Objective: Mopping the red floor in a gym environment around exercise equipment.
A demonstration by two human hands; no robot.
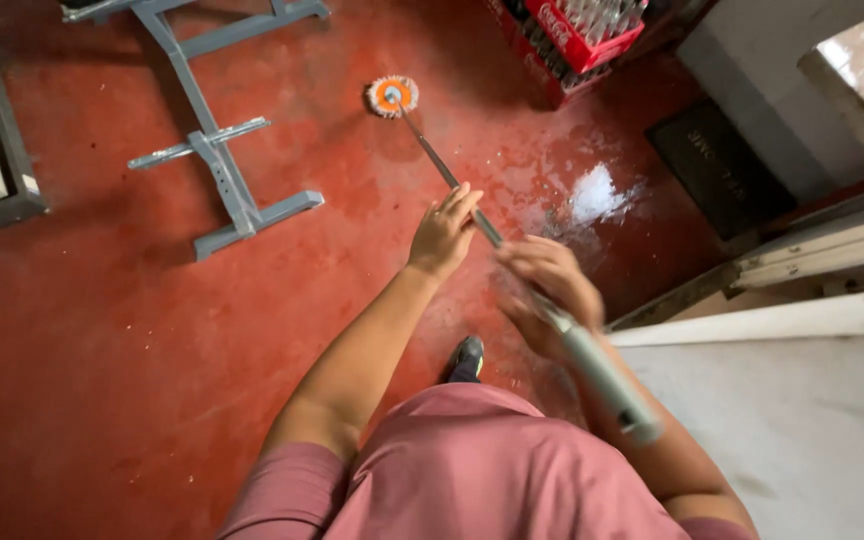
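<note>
A mop with a round orange and white head (391,96) rests on the red floor (102,360) ahead of me. Its thin metal handle (452,180) runs back toward me and ends in a thick grey grip (607,380). My left hand (443,233) is curled around the handle partway down. My right hand (544,285) grips the handle lower, just above the grey grip, and looks blurred. My dark shoe (466,358) shows below the hands.
A grey metal bench frame (214,150) stands on the floor at the left. Red crates of bottles (577,40) sit at the back. A wet shiny patch (592,195) lies beside a dark doormat (717,165). A pale doorstep (782,320) borders the right.
</note>
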